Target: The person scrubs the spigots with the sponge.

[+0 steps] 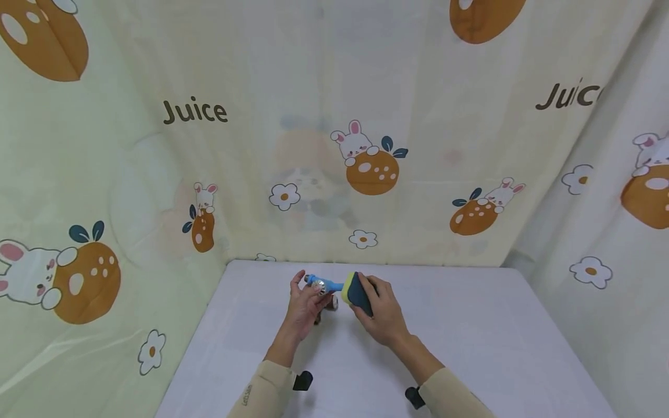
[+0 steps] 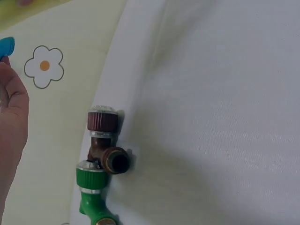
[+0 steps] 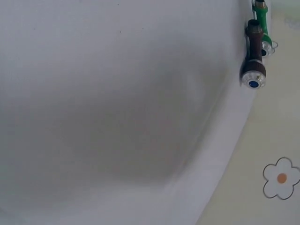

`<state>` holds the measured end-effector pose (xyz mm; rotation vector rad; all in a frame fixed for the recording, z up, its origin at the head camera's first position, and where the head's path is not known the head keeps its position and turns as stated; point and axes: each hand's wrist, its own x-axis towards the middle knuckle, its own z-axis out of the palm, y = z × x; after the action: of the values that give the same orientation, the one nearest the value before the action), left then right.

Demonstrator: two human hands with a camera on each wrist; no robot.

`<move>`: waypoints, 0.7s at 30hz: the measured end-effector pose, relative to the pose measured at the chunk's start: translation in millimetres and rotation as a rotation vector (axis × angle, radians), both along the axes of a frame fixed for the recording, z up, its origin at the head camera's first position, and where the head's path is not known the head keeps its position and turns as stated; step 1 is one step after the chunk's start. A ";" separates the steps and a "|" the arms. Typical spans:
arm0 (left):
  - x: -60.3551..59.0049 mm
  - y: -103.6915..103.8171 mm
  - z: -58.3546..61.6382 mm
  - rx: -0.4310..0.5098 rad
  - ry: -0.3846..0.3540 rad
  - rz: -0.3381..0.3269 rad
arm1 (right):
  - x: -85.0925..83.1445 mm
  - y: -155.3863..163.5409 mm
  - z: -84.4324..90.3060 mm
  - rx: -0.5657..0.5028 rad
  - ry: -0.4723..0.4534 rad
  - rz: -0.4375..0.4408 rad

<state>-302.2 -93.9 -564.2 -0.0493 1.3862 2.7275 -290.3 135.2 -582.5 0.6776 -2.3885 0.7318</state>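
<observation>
Gripping the blue fitting [image 1: 331,285], the left hand [image 1: 303,309] has at three o'clock the right hand [image 1: 385,313], which grips a sponge [image 1: 358,295].

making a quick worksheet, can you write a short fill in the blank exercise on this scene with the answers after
The right grip holds a yellow-and-dark ____.
The main colour of the fitting in the left grip is ____.
Beside the green fitting on the table lies a ____ one.
The word printed on the patterned cloth is ____.

Missing words: sponge; blue; brown; Juice.
</observation>
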 end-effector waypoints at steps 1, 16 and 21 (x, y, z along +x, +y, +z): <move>0.3 0.3 0.1 0.014 -0.009 -0.002 | 2.1 -2.4 2.1 -0.006 0.030 0.024; 3.6 10.8 18.6 -0.167 0.038 -0.183 | 15.6 -29.4 14.1 -0.007 0.301 0.138; 5.3 7.9 18.3 -0.228 0.045 -0.235 | 14.6 -29.0 17.2 0.004 0.325 0.117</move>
<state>-296.9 -86.0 -545.9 0.1520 1.5974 2.3869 -275.6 106.2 -565.2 0.8722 -2.0687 0.6122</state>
